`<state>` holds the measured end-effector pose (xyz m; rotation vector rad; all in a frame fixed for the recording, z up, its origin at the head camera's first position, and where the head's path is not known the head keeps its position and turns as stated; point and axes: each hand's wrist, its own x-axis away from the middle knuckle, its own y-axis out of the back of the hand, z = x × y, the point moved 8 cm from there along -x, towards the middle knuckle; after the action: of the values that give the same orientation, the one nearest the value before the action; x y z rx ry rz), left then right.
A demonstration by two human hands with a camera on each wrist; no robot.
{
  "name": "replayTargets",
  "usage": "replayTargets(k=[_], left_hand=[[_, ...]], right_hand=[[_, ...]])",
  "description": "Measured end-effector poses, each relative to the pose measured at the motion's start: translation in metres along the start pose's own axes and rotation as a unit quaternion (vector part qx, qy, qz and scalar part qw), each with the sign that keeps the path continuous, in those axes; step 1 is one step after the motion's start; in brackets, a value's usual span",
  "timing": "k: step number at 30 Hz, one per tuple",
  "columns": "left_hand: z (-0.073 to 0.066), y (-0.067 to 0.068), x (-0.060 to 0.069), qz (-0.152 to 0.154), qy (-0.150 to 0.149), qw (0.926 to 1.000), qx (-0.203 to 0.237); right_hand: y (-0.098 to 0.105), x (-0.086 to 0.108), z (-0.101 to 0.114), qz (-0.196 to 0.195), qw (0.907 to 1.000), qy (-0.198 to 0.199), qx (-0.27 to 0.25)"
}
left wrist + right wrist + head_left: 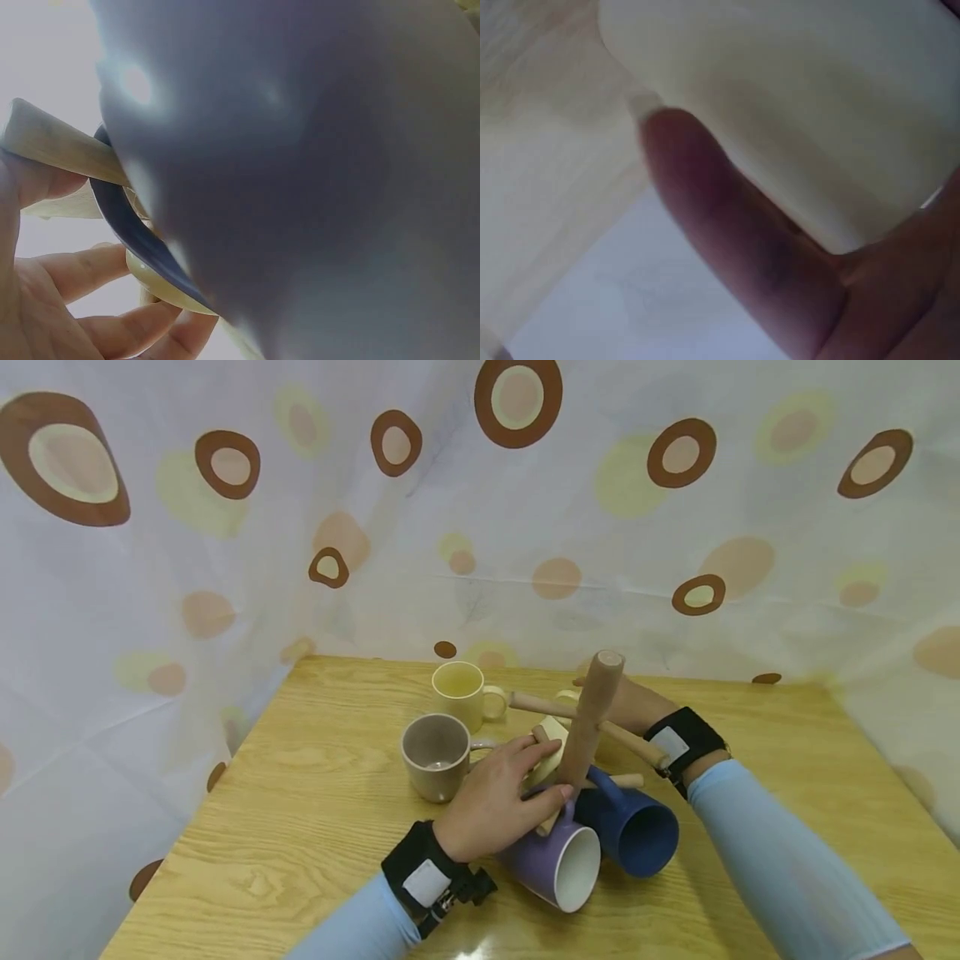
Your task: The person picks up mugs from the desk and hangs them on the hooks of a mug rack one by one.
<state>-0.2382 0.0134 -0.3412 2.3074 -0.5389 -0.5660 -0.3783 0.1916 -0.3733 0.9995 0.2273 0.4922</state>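
Note:
A wooden mug tree [587, 727] stands with its post leaning in the head view. A purple mug [531, 862] and a dark blue mug [618, 818] hang by their handles from its low pegs, mouths towards me. My left hand [487, 797] reaches in from the left, thumb against a peg by the purple handle, other fingers around the tree at a cream mug [553, 735]. Behind the post, my right hand [637, 703] holds a cream mug, partly hidden by the tree; the right wrist view shows one finger [727, 202] along that mug's side [795, 112].
A pale yellow mug [457, 697] stands upright at the back. In front of it is an upright grey-beige mug [435, 758], its handle close to my left hand. Upper pegs [633, 743] stick out sideways from the post. A patterned cloth [480, 527] hangs behind the wooden table [322, 777].

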Motion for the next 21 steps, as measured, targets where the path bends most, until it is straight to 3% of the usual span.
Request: replayTargets(k=[4,6,9,12,16,21], left_hand=[[-0.001,-0.001,0.000,-0.007,-0.009,0.9999,0.002],[-0.001,-0.002,0.001,-0.007,-0.007,0.9999,0.002],[0.000,-0.002,0.001,-0.002,-0.003,1.0000,-0.003],[0.000,-0.003,0.001,0.002,0.000,1.0000,-0.002],[0.001,-0.003,0.001,0.002,0.003,1.0000,0.004],[0.001,-0.003,0.000,0.000,0.002,1.0000,0.006]], right_hand=[[0.002,0.016,-0.012,-0.005,0.9956,-0.042,0.084],[0.003,0.023,-0.019,-0.036,0.9945,-0.048,0.086],[0.008,0.033,-0.030,-0.115,0.9923,-0.043,0.013],[0.018,0.047,-0.036,-0.192,0.9768,-0.045,-0.084],[0.037,0.059,-0.020,-0.237,0.9611,-0.036,-0.136],[0.059,0.071,0.012,-0.274,0.9488,-0.011,-0.157]])
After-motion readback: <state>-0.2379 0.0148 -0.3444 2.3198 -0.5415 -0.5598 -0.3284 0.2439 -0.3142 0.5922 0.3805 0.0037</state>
